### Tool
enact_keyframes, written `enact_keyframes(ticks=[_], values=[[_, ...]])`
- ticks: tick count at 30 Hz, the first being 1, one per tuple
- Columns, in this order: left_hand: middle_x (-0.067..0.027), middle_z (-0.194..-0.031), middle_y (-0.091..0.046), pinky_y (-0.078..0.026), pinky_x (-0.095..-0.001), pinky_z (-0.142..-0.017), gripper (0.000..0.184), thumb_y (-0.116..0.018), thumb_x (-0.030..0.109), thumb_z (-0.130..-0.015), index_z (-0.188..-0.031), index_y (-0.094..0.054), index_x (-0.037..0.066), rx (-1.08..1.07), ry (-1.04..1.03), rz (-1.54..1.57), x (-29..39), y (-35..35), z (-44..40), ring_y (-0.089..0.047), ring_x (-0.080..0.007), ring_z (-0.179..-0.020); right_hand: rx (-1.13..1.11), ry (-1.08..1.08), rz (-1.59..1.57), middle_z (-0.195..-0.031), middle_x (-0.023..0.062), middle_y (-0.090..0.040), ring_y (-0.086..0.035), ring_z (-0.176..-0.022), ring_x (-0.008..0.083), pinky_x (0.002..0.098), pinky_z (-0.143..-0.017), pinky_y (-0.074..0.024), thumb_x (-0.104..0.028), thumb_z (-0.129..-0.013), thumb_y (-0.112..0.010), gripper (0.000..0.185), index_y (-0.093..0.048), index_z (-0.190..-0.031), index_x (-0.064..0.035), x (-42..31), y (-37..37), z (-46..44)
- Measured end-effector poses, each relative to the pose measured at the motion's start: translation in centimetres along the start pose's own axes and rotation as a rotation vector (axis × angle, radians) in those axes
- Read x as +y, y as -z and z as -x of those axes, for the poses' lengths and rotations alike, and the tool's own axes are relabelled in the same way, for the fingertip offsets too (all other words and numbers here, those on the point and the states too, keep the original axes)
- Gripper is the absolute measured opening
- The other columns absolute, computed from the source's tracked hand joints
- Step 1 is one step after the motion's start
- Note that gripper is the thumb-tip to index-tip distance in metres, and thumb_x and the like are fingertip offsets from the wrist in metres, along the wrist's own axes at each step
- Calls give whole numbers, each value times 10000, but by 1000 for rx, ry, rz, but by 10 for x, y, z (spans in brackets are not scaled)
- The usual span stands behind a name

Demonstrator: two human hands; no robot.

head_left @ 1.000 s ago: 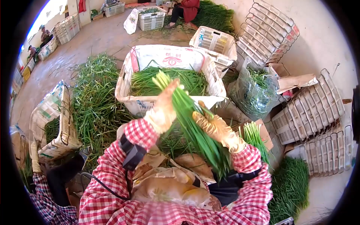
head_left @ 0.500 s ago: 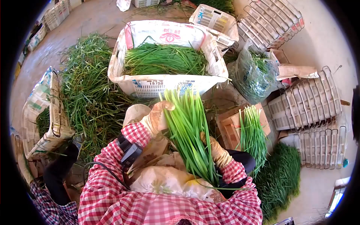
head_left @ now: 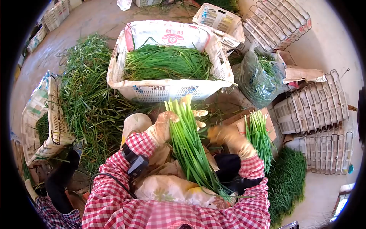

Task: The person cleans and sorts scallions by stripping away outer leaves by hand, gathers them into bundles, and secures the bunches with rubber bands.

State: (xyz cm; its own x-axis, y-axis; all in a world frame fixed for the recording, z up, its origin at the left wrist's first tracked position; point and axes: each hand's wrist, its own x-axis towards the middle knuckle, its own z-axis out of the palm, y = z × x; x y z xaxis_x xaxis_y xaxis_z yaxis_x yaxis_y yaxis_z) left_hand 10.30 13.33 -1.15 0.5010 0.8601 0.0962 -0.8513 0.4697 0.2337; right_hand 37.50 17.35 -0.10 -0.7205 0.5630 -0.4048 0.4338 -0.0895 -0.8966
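My left hand (head_left: 164, 126), in a pale work glove, grips a bunch of long green chives (head_left: 187, 141). Its fingers show beyond the bunch's right side. The pale stem ends point up and away from me, while the leafy ends slant down over my lap toward the right knee. My gloved right hand (head_left: 230, 139) is off the bunch, just to its right, its fingers smeared by motion. Close to that hand, a second bundle of chives (head_left: 259, 131) lies on a brown cardboard box (head_left: 271, 126).
Ahead stands a white crate (head_left: 167, 93) holding chives. A heap of loose green leaves (head_left: 89, 95) spreads on the left, beside another crate (head_left: 61, 114). At right are a clear plastic bag (head_left: 259, 84), stacked crates (head_left: 312, 105) and a chive pile (head_left: 288, 183). A person's sleeve (head_left: 57, 213) shows lower left.
My right hand has let go of the bunch's lower part and moved up and to the right. The left hand keeps hold, its fingers now showing past the bunch, which looks narrower.
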Motion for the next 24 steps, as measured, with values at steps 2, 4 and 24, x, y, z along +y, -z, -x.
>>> enact_keyframes(ticks=[2, 4, 24], values=[[-336, -1322, -366, -493, -466, -866, 885, -595, 133, -608, -1414, -236, 201, 16, -10, -5, -2, 1, -3, -591, -420, -973, 415, -61, -372, -1117, 146, -600, -601, -926, 206, 334, -854, -463, -312, -921, -524, 457, -483, -1251, 0, -70, -9, 10], [-264, -1323, -412, -446, -472, -938, 795, -559, 98, -649, -1394, -280, 100, -48, -3, -28, -2, 2, -3, -530, -400, -1086, 212, 27, -270, -1095, 156, -607, -593, -936, 175, 337, -835, -465, -440, -927, -477, 550, -495, -1232, 18, -52, -10, 0], [-281, -1208, -509, -496, -452, -869, 629, -619, 159, -685, -1250, -434, -45, -117, 198, -326, -26, -21, -14, -590, -373, -1001, 129, 105, 283, -864, 100, -685, -625, -764, 150, 276, -732, -478, -132, -785, -673, 177, -687, -937, -43, -131, 0, -36]])
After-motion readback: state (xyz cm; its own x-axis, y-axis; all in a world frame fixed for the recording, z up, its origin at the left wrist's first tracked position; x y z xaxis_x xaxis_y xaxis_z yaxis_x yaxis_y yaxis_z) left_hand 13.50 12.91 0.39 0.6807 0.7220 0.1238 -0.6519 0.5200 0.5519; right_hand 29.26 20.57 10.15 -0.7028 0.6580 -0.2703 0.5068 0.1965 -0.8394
